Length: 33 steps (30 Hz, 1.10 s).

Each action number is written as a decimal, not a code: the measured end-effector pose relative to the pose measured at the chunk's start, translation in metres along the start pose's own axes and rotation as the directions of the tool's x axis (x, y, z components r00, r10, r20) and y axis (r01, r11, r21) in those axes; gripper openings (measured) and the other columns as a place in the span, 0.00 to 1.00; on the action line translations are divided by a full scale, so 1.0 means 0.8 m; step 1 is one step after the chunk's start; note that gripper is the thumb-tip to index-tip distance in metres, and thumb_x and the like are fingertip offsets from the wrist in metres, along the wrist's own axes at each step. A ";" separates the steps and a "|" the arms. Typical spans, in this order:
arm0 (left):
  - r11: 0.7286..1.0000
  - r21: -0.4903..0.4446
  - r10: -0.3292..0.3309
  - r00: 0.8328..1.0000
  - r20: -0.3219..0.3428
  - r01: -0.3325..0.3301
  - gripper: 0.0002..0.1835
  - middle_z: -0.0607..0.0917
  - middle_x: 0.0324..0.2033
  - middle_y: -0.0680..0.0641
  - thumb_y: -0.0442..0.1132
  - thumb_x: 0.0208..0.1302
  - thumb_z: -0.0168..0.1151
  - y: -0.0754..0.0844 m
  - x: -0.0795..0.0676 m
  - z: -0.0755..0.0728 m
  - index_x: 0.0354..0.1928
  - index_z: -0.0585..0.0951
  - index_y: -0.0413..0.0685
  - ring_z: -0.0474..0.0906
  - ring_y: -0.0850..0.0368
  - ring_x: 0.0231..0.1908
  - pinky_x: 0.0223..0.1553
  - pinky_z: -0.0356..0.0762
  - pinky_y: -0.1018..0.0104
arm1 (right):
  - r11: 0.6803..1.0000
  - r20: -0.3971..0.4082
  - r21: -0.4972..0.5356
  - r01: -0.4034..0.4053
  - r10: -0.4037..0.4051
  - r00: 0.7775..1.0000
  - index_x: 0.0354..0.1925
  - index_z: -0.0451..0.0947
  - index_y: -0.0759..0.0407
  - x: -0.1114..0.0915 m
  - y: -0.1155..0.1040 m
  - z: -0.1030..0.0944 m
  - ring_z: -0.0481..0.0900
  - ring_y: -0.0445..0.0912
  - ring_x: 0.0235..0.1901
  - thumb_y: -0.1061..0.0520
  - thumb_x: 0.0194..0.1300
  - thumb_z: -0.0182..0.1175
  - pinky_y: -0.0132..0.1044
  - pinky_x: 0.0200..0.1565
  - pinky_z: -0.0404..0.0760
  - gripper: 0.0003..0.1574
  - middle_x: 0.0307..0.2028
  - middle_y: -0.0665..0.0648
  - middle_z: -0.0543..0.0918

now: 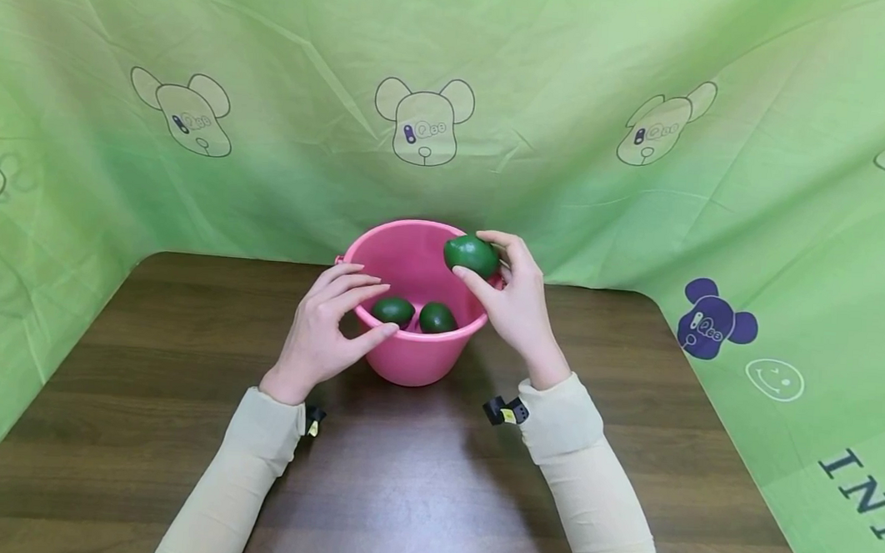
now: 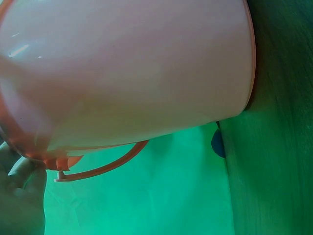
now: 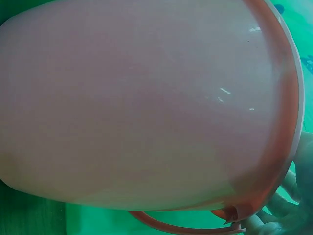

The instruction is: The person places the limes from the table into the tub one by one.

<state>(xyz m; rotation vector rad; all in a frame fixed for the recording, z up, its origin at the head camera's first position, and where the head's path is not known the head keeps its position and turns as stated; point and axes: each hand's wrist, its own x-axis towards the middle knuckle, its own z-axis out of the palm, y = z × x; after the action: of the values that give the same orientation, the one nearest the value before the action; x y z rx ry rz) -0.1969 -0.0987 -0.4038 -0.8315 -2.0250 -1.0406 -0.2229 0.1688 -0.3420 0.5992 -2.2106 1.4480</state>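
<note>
A pink bucket (image 1: 414, 360) stands upright near the back of the table, its outer wall filling much of both wrist views. Inside it lie two dark green avocados, one avocado (image 1: 393, 311) on the left and another avocado (image 1: 437, 318) beside it. My right hand (image 1: 520, 297) pinches a third avocado (image 1: 471, 255) between thumb and fingers, over the bucket's right rim. At the left rim is my left hand (image 1: 327, 329), fingers spread and loosely bent, holding nothing; its thumb tip lies at the front rim. Whether it touches the rim I cannot tell.
The brown wooden table (image 1: 177, 463) reaches back to a green printed cloth (image 1: 304, 186) hanging behind and at both sides. The bucket's handle (image 2: 105, 169) hangs down along its outside. Small black devices are fixed at both sleeve cuffs.
</note>
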 end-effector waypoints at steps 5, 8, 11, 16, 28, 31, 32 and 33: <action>1.000 0.000 -0.003 1.000 0.002 0.003 0.27 0.86 0.52 0.47 0.57 0.58 0.73 0.001 0.000 0.000 0.54 0.88 0.48 0.72 0.45 0.62 0.68 0.63 0.52 | 1.000 -0.005 0.013 -0.003 0.003 1.000 0.63 0.74 0.62 0.005 0.002 0.003 0.78 0.51 0.55 0.62 0.60 0.75 0.46 0.58 0.79 0.35 0.57 0.58 0.77; 1.000 -0.002 0.000 1.000 0.001 0.000 0.27 0.86 0.52 0.48 0.56 0.58 0.74 0.002 0.001 0.001 0.54 0.88 0.48 0.72 0.44 0.62 0.68 0.63 0.52 | 1.000 -0.001 0.027 -0.007 0.007 1.000 0.63 0.73 0.65 0.007 -0.005 0.004 0.77 0.54 0.58 0.65 0.61 0.73 0.46 0.61 0.77 0.34 0.59 0.61 0.77; 1.000 -0.007 0.005 1.000 -0.002 -0.005 0.27 0.86 0.52 0.47 0.57 0.58 0.74 0.002 0.002 0.001 0.54 0.88 0.48 0.73 0.43 0.61 0.68 0.63 0.52 | 1.000 0.008 0.024 -0.016 0.016 1.000 0.64 0.72 0.68 0.005 -0.023 0.004 0.73 0.55 0.65 0.68 0.62 0.71 0.44 0.66 0.71 0.33 0.64 0.65 0.75; 1.000 -0.010 0.009 1.000 -0.008 -0.009 0.27 0.86 0.51 0.48 0.58 0.59 0.72 0.002 0.001 0.002 0.53 0.88 0.47 0.73 0.42 0.60 0.69 0.62 0.52 | 0.999 0.031 0.005 -0.045 0.045 0.998 0.66 0.70 0.69 0.003 -0.040 0.002 0.68 0.57 0.69 0.67 0.64 0.70 0.47 0.69 0.66 0.35 0.68 0.66 0.71; 1.000 -0.005 0.005 1.000 -0.008 -0.005 0.27 0.86 0.50 0.47 0.56 0.58 0.74 0.000 0.002 0.001 0.53 0.88 0.46 0.73 0.43 0.61 0.69 0.63 0.52 | 1.000 0.048 -0.011 -0.027 0.028 0.998 0.69 0.71 0.61 0.010 0.012 0.003 0.71 0.53 0.67 0.60 0.62 0.74 0.43 0.66 0.70 0.40 0.67 0.56 0.74; 1.000 -0.007 0.001 1.000 -0.007 -0.001 0.27 0.86 0.51 0.47 0.57 0.58 0.73 0.000 0.002 0.001 0.53 0.88 0.46 0.73 0.43 0.61 0.69 0.63 0.51 | 0.999 0.058 -0.034 -0.016 0.018 0.998 0.69 0.71 0.60 0.009 0.013 0.003 0.73 0.51 0.66 0.57 0.62 0.75 0.42 0.65 0.72 0.41 0.66 0.53 0.75; 1.000 -0.008 0.000 1.000 -0.006 0.000 0.27 0.86 0.51 0.47 0.57 0.58 0.73 0.000 0.002 0.001 0.53 0.88 0.46 0.73 0.43 0.61 0.68 0.63 0.51 | 0.999 0.061 -0.040 -0.013 0.015 0.998 0.69 0.71 0.59 0.009 0.013 0.003 0.73 0.51 0.65 0.57 0.62 0.75 0.42 0.65 0.72 0.41 0.66 0.53 0.75; 1.000 -0.009 0.000 1.000 -0.007 0.000 0.27 0.86 0.51 0.46 0.57 0.58 0.73 0.000 0.001 0.001 0.53 0.88 0.46 0.73 0.43 0.61 0.68 0.63 0.51 | 0.999 0.063 -0.049 -0.011 0.014 0.998 0.69 0.71 0.60 0.008 0.013 0.003 0.73 0.51 0.65 0.57 0.62 0.75 0.43 0.65 0.73 0.41 0.65 0.53 0.75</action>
<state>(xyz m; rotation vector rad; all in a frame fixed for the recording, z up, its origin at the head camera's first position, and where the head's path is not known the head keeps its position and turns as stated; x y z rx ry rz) -0.1977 -0.0981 -0.4032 -0.8318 -2.0156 -1.0522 -0.2345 0.1691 -0.3467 0.6245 -2.2950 1.3956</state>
